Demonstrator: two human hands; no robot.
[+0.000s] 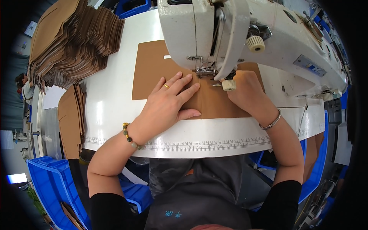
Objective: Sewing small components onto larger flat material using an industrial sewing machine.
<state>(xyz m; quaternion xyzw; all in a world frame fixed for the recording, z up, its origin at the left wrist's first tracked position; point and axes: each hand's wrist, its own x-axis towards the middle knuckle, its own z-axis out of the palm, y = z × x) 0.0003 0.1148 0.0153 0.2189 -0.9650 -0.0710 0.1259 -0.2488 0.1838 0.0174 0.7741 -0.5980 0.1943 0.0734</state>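
A brown flat panel (147,73) lies on the white sewing table, under the presser foot (206,72) of a white sewing machine (184,34). A straight line runs down the panel from the foot to its near edge. My left hand (168,97) rests flat on the panel, left of this line, its fingers spread and holding nothing. Just right of the foot, my right hand (247,92) is curled with its knuckles up. Small pointed silver blades, seemingly thread snips (216,84), stick out from it toward the line. A machine knob partly hides those fingers.
Tall stacks of brown panels (73,46) stand at the far left. More panels (71,119) hang over the table's left edge. A printed ruler strip (184,145) follows the near edge. Blue bins (53,184) sit below at both sides. The machine arm spans the right.
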